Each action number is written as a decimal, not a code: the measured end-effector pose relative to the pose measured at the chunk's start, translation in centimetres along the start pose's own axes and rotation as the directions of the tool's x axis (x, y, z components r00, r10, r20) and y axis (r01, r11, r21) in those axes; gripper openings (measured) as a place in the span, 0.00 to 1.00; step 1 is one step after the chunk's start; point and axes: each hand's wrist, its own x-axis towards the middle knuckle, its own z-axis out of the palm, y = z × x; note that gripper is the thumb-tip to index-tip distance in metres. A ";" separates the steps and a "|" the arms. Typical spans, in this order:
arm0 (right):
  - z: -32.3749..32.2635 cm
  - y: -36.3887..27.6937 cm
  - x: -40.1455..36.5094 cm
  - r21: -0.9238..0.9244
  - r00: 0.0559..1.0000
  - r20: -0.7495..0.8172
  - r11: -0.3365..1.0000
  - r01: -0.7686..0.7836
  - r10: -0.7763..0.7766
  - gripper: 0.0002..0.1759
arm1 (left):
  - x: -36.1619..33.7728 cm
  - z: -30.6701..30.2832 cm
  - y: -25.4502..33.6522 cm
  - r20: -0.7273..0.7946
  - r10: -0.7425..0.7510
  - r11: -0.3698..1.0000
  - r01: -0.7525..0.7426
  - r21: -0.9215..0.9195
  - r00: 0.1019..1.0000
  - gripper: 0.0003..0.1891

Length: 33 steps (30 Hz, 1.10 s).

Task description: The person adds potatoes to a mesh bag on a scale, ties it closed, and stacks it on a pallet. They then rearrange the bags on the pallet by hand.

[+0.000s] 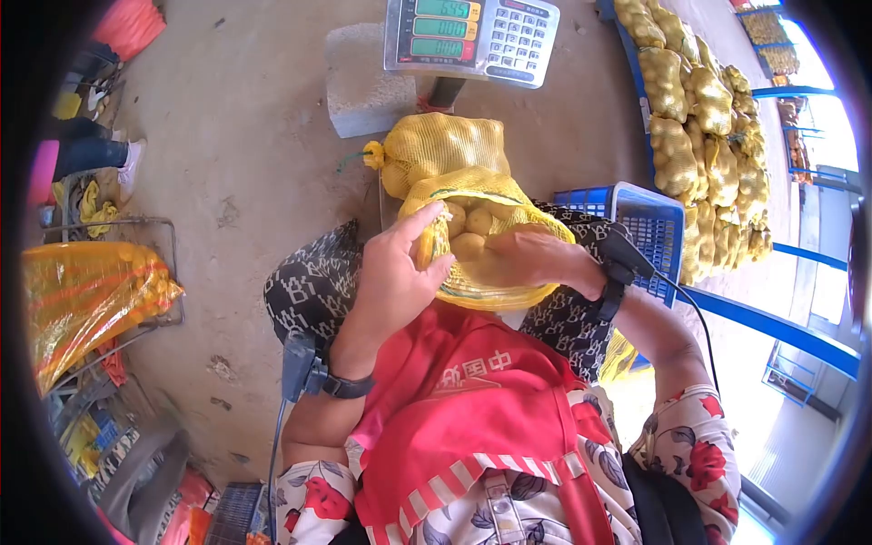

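Observation:
An open yellow mesh bag (pixel 490 296) with several potatoes (pixel 468 246) inside rests in front of my lap, its mouth facing me. My left hand (pixel 401 265) is closed on the gathered left edge of the mesh, thumb and fingers pinching it. My right hand (pixel 534 258) reaches into the mouth of the bag from the right, beside the potatoes. Its fingertips are hidden, so whether it grips a potato does not show. Just beyond lies a full, tied yellow mesh bag (pixel 450 143) of potatoes.
A scale display (pixel 472 41) stands ahead beside a concrete block (pixel 363 82). To the right are a blue crate (pixel 649 222) and stacked potato bags (pixel 708 127). At left, a person's leg (pixel 91 156) shows near a large orange-yellow bag (pixel 100 300) in a metal frame.

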 end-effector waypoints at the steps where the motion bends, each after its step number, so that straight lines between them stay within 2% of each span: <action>1: 0.1 -0.7 0.3 -0.052 1.000 0.014 0.999 0.007 -0.006 0.19 | 0.2 0.2 -0.1 -0.012 0.020 1.000 -0.020 0.023 1.000 0.28; 4: 0.9 -2.6 1.0 0.016 0.998 -0.061 1.000 0.000 0.001 0.18 | 0.2 0.4 0.0 -0.014 0.049 0.997 -0.048 0.065 0.999 0.27; 6: 1.5 -2.6 1.6 -0.026 1.000 -0.015 1.000 0.002 -0.003 0.17 | 0.1 0.4 -0.1 -0.006 0.054 0.995 -0.054 0.083 0.999 0.27; 8: 3.1 -1.7 2.4 0.133 0.970 -0.239 0.988 0.075 -0.041 0.14 | -0.1 0.2 -0.4 0.020 -0.033 0.999 0.033 -0.021 0.999 0.25; 9: 3.5 -0.9 2.7 0.130 0.969 -0.244 0.989 0.076 -0.042 0.14 | -0.1 0.1 -0.2 0.020 -0.028 0.999 0.028 -0.019 0.999 0.25; 11: 3.0 0.8 3.0 0.215 0.851 -0.476 0.908 0.358 -0.223 0.14 | -0.2 -0.2 0.2 -0.001 -0.067 0.987 0.066 -0.148 0.998 0.24; 12: 2.4 1.2 3.2 0.209 0.847 -0.480 0.908 0.362 -0.228 0.14 | -0.2 -0.3 0.3 -0.005 -0.060 0.987 0.059 -0.146 0.998 0.24; 13: 1.3 1.1 3.3 0.265 0.938 -0.325 0.940 0.213 -0.121 0.15 | -0.2 -0.3 0.4 -0.014 -0.052 0.989 0.049 -0.143 0.999 0.24; 14: 0.3 1.2 3.4 0.295 0.987 -0.162 0.954 0.054 -0.005 0.17 | 0.0 -0.5 0.5 -0.020 -0.040 0.990 0.037 -0.137 0.999 0.24; 15: 0.5 2.6 4.7 0.184 0.977 -0.183 0.973 0.141 -0.107 0.17 | 0.1 -0.5 0.2 -0.019 -0.025 0.991 0.022 -0.130 1.000 0.24; 16: -0.2 2.2 4.7 0.174 0.973 -0.203 0.974 0.148 -0.112 0.17 | 0.1 -0.6 -0.3 -0.046 -0.004 0.995 0.000 -0.098 0.999 0.23; 18: -1.7 0.7 4.9 0.521 1.000 0.022 0.853 -0.018 0.007 0.18 | 0.4 -0.7 -0.9 -0.081 0.054 0.997 -0.058 -0.047 0.995 0.23; 19: -1.4 1.4 5.3 0.485 0.999 0.006 0.874 0.025 -0.032 0.18 | 0.4 -0.4 -0.8 -0.086 0.069 0.995 -0.075 -0.061 0.994 0.23; 20: 2.3 3.6 9.1 0.228 0.962 -0.241 0.956 0.182 -0.126 0.21 | 0.4 -0.3 -0.8 -0.093 0.082 0.993 -0.089 -0.076 0.992 0.23; 21: 2.4 3.8 9.3 0.138 0.939 -0.280 0.960 0.243 -0.198 0.21 | 0.4 -0.3 -0.7 -0.097 0.105 0.992 -0.111 -0.063 0.990 0.23; 22: 2.1 3.9 9.2 0.048 0.912 -0.310 0.954 0.295 -0.267 0.21 | 0.4 -0.2 -0.7 -0.057 0.123 0.992 -0.120 0.048 0.991 0.22; 23: -1.2 1.1 7.5 0.188 0.996 -0.010 0.978 0.088 -0.087 0.20 | 0.4 -0.1 -0.8 -0.016 0.133 0.979 -0.129 0.155 0.991 0.21; 24: -1.6 1.1 7.6 0.219 0.994 0.005 0.970 0.109 -0.113 0.20 | 0.4 0.1 -1.1 -0.016 0.146 0.977 -0.141 0.163 0.989 0.21; 29: -0.9 3.0 7.7 0.270 0.969 -0.053 0.931 0.246 -0.241 0.19 | 0.7 0.6 -0.4 -0.039 0.200 0.928 -0.177 0.329 0.979 0.19; 33: 1.1 4.2 8.3 0.184 0.918 -0.213 0.909 0.374 -0.335 0.18 | 1.2 0.7 -0.2 -0.047 0.198 0.913 -0.167 0.372 0.979 0.20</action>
